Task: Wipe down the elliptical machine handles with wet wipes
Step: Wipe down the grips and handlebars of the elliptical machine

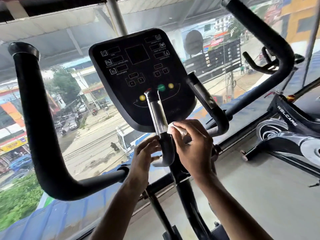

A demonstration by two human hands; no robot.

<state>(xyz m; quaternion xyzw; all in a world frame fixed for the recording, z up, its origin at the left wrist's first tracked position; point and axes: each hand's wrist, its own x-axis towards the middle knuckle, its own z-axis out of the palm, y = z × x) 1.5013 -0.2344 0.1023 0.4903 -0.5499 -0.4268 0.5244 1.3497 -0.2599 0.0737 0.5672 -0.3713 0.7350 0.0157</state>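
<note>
A short black inner handle with a chrome sensor strip (158, 116) rises in front of the black console (142, 73). My right hand (192, 146) holds a crumpled white wet wipe (174, 129) against the right side of that handle, just below the chrome strip. My left hand (145, 156) touches the handle's lower black bend (167, 151) from the left, fingers loosely bent toward it. A second inner handle (207, 103) stands to the right of the console. The long black left arm handle (32, 118) and right arm handle (270, 38) curve up at both sides.
A large window lies right behind the machine, with a street far below. An exercise bike (290, 134) stands on the grey floor at the right. The machine's black frame post (187, 196) drops between my forearms.
</note>
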